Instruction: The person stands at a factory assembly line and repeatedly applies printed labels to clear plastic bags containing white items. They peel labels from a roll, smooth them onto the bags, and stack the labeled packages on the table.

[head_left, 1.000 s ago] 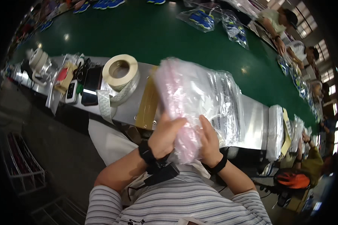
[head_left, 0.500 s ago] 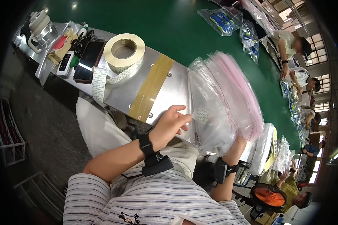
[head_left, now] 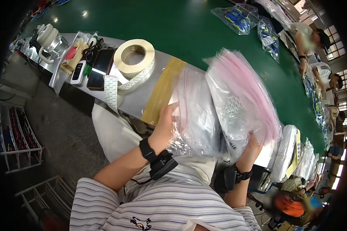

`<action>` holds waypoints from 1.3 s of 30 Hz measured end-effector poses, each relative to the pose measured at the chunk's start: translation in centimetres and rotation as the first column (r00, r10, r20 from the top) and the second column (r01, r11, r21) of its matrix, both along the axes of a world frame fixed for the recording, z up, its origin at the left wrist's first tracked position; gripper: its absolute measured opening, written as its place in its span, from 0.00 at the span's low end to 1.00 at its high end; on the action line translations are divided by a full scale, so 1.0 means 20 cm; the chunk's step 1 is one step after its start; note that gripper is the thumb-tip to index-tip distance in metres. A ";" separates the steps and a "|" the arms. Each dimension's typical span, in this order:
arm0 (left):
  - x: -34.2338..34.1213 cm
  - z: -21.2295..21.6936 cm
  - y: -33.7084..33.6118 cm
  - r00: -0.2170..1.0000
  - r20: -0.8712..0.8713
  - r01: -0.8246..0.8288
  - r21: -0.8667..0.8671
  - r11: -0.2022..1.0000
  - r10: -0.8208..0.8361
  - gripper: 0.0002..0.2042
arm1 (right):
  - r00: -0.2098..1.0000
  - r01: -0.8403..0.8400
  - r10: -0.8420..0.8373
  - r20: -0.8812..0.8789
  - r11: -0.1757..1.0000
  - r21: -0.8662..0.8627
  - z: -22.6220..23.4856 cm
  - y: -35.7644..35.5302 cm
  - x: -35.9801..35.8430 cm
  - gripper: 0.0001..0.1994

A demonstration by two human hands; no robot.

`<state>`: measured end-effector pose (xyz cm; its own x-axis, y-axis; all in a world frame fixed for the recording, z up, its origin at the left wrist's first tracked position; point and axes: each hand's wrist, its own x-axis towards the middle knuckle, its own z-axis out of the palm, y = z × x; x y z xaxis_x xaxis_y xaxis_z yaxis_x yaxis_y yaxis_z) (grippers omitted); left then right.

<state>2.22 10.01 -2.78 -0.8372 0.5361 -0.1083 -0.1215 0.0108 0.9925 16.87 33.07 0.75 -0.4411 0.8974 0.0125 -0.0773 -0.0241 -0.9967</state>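
My left hand (head_left: 164,129) grips the left edge of a clear plastic zip bag (head_left: 198,115), its fingers partly hidden by the film. The bag lies over the metal board and the edge of the brown tape strip (head_left: 164,90). My right hand (head_left: 251,150) is closed round the lower end of a fanned stack of clear zip bags (head_left: 239,96) with pinkish upper edges. That stack leans to the right, beside the single bag. On the board, left of the bags, stands a roll of small stickers (head_left: 134,57), with a loose end hanging over the near edge.
Left of the roll lie a dark phone (head_left: 101,69), a white handheld device (head_left: 78,72) and a clear jug (head_left: 57,44). More packed plastic bags (head_left: 285,154) lie at right. Bagged blue shoes (head_left: 237,20) rest on the green table (head_left: 173,27). Co-workers and an orange fan (head_left: 289,204) are at right.
My left hand, bare beside the stack before, now holds a bag drawn leftward over the board. The stack in my right hand has shifted slightly right. The view has shifted a little.
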 end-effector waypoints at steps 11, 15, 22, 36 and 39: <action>-0.13 0.20 0.00 0.655 0.748 -0.029 0.170 0.985 -0.110 0.33 | 0.889 -0.458 0.282 0.361 0.581 0.673 0.07 -0.31 -0.09 0.21; -0.18 0.26 0.03 0.532 0.768 0.109 0.355 0.928 -0.356 0.37 | 0.795 -0.605 0.263 0.547 0.263 0.752 0.09 -0.43 -0.08 0.26; -0.13 0.20 0.05 0.922 0.276 0.240 0.141 0.960 -0.271 0.28 | 0.724 -0.674 0.268 0.635 0.083 0.734 0.05 -0.47 -0.09 0.24; -0.15 0.14 0.03 0.923 0.341 0.180 0.032 0.983 -0.180 0.24 | 0.422 -0.844 0.037 0.906 0.380 0.377 0.10 -0.02 -0.06 0.35; -0.16 0.18 0.05 0.859 0.465 0.207 0.068 0.976 -0.215 0.25 | 0.457 -0.811 -0.050 0.888 0.386 0.440 -0.04 -0.01 -0.04 0.34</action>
